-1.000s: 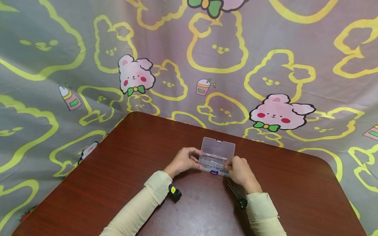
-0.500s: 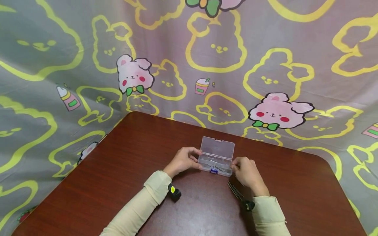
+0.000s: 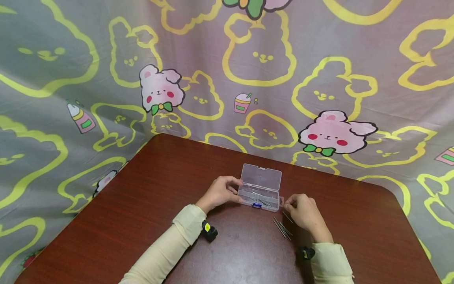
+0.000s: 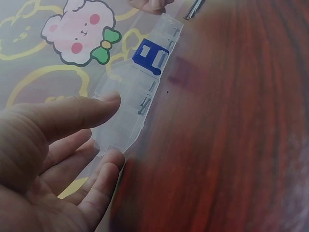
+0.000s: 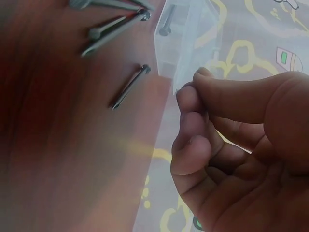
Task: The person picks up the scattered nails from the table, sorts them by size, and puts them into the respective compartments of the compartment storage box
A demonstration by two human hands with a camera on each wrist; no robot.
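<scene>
A clear plastic box (image 3: 259,197) stands on the table with its lid (image 3: 261,177) raised and a blue latch (image 3: 257,205) at the front. Nails (image 3: 263,202) lie inside it. My left hand (image 3: 220,193) holds the box's left end between thumb and fingers. Just off the other end, my right hand (image 3: 305,211) has its fingers curled and its thumb against the index fingertip, with no object visible between them. A lone nail (image 5: 130,88) lies on the table near my right fingers, and several more nails (image 3: 282,228) lie in a loose group in front of the box.
The brown wooden table (image 3: 170,173) has rounded corners and carries everything. A patterned curtain (image 3: 213,51) with rabbit drawings hangs right behind it and along its left side. A small clear tab (image 3: 281,201) sticks out from the box's right end.
My right hand has moved out of the box and off to the right. The box's right end, its tab and the lone nail now show. The left hand stays on the box.
</scene>
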